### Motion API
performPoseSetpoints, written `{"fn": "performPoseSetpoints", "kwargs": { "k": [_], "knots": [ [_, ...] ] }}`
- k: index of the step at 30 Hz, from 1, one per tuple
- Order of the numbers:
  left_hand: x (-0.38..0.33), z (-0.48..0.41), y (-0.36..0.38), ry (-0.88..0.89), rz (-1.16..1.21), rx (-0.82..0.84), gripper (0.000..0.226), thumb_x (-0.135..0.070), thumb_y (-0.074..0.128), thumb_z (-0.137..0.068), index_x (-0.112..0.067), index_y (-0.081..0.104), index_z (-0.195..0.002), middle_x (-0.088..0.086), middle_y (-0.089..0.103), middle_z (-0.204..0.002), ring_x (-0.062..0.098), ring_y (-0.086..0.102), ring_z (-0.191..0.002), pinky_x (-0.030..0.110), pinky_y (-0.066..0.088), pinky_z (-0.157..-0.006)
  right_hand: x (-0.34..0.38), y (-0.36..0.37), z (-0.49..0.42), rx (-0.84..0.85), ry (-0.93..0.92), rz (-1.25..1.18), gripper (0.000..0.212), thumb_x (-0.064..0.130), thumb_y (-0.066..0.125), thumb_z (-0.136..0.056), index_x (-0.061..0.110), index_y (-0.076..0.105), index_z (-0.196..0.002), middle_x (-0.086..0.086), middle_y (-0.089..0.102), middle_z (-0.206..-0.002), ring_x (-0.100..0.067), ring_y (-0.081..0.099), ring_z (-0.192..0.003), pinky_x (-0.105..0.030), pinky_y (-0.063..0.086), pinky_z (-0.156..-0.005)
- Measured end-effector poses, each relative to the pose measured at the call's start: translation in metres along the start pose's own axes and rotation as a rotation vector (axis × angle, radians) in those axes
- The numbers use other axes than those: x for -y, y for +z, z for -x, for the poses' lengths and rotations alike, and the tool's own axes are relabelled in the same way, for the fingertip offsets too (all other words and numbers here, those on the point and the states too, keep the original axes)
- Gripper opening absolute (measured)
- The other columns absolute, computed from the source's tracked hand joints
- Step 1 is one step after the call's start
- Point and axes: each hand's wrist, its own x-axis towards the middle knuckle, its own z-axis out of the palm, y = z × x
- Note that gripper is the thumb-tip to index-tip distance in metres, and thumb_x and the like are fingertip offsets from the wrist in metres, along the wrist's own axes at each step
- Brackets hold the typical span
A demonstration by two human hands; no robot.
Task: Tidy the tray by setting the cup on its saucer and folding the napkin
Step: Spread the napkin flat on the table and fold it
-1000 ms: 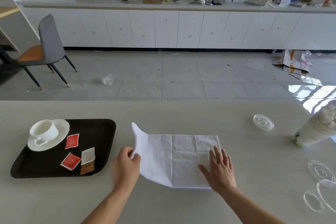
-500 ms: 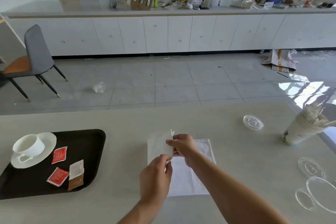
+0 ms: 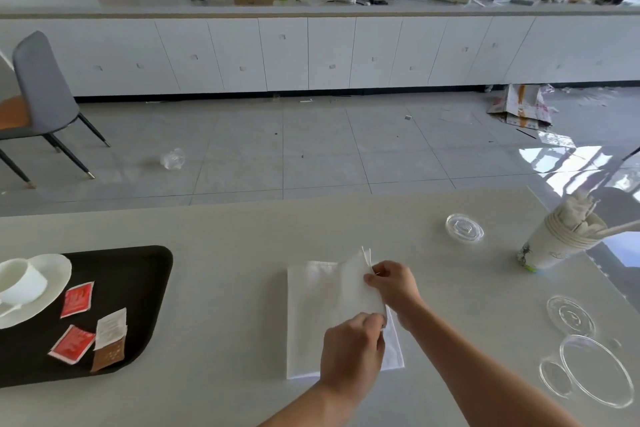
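Napkin pinched by both hands on the bench.
The napkin edge is gripped by the left hand and right hand; the cup is cut off.

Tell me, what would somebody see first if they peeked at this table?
Probably the two hands in the middle: the left hand and right hand both pinch the right edge of a white napkin lying on the pale table. Next, the black tray on the left, with a white cup sitting on its saucer and some red packets beside it.
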Motion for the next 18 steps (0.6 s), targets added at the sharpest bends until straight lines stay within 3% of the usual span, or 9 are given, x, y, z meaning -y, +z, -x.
{"fn": "performPoseSetpoints", "kwargs": {
  "k": [5, 14, 16, 18],
  "knots": [
    [-0.002, -0.003, 0.021, 0.046, -0.065, 0.077, 0.021, -0.014, 0.070, -0.062, -0.027, 0.065, -0.078, -0.008, 0.064, -0.063, 0.012, 0.057, -0.048, 0.020, 0.039, -0.038, -0.024, -0.009, -0.010, -0.019, 0.013, 0.051, 0.011, 0.013, 0.072, -0.076, 0.005, 0.065, -0.075, -0.001, 0.063, -0.065, -0.017, 0.054, -0.061, -0.031, 0.043, -0.058],
    [0.022, -0.001, 0.032, 0.052, -0.042, 0.138, 0.012, -0.034, 0.067, -0.068, -0.025, 0.064, -0.076, -0.010, 0.065, -0.072, 0.013, 0.063, -0.060, 0.023, 0.049, -0.044, -0.041, -0.009, -0.016, -0.034, -0.002, 0.238, 0.005, 0.022, 0.071, -0.080, 0.019, 0.069, -0.083, 0.003, 0.070, -0.074, -0.020, 0.065, -0.071, -0.034, 0.054, -0.067],
    [0.033, -0.001, 0.030, 0.054, -0.064, 0.128, 0.015, -0.038, 0.064, -0.070, -0.025, 0.065, -0.075, -0.011, 0.064, -0.077, 0.013, 0.064, -0.070, 0.024, 0.052, -0.053, -0.043, -0.009, -0.014, -0.037, -0.022, 0.319, 0.017, 0.025, 0.072, -0.081, 0.018, 0.068, -0.096, 0.004, 0.068, -0.076, -0.020, 0.065, -0.075, -0.032, 0.053, -0.068],
    [0.049, -0.001, 0.026, 0.049, -0.109, 0.106, 0.020, -0.038, 0.062, -0.073, -0.022, 0.067, -0.084, -0.004, 0.066, -0.092, 0.018, 0.064, -0.088, 0.029, 0.056, -0.072, -0.047, -0.010, -0.012, -0.073, -0.110, 0.497, 0.035, 0.028, 0.072, -0.083, 0.019, 0.063, -0.115, 0.002, 0.066, -0.089, -0.024, 0.064, -0.088, -0.031, 0.050, -0.074]
  ]
}}
